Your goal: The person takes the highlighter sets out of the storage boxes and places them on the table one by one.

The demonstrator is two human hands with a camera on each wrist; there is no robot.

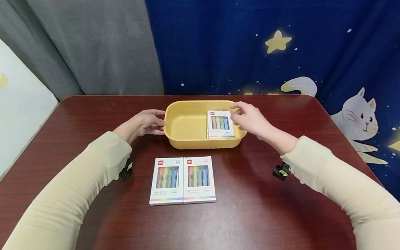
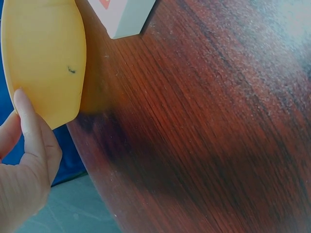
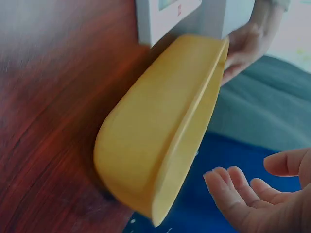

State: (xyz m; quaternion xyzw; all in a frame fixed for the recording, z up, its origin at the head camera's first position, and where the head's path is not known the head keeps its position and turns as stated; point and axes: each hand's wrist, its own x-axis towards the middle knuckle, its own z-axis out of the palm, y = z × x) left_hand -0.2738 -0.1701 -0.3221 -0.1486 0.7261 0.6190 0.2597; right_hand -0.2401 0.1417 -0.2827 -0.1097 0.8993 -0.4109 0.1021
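A yellow plastic basket (image 1: pixel 184 143) stands toward the back of the table. My left hand (image 1: pixel 146 122) is at its left end, straight fingers touching the outer wall near the rim, also seen in the left wrist view. A white box of highlighters (image 1: pixel 220 134) lies inside the basket at the right, leaning on the front wall. Over the right end hovers my right hand (image 1: pixel 252 119), fingers loosely bent and nothing between them in the right wrist view. Two more highlighter boxes, a left one (image 1: pixel 167 195) and a right one (image 1: pixel 199 195), lie side by side in front of the basket.
The dark red wooden table (image 1: pixel 241 224) ends just behind the basket. A grey curtain (image 1: pixel 104 33) and a blue star-patterned curtain (image 1: pixel 222 35) hang along the back. A white cloth (image 1: pixel 2 103) hangs at the left edge.
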